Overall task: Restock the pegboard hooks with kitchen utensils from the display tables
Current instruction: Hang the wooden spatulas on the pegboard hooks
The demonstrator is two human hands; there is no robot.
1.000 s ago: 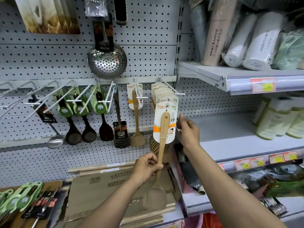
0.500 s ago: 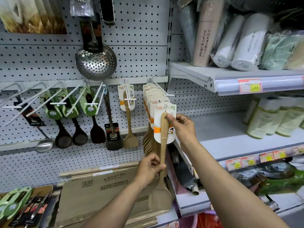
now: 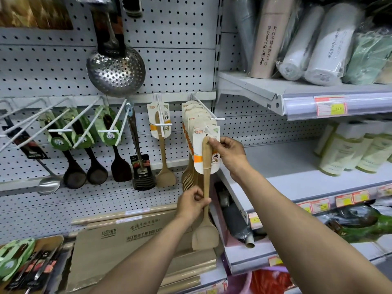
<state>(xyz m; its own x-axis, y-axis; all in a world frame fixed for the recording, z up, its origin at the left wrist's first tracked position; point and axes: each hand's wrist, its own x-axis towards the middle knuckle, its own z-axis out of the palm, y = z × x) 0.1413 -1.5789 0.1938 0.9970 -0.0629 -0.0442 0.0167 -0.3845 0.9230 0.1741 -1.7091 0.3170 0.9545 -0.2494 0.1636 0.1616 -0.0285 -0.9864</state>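
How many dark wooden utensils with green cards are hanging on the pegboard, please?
3, side by side left of the steel turner: left ladle, middle ladle, and a flat spatula on the right. More may hang hidden behind them.

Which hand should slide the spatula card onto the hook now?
Right hand, probably. It pinches the top of the card right at the hook tip, while the left hand grips the spatula handle far lower and can only steady it.
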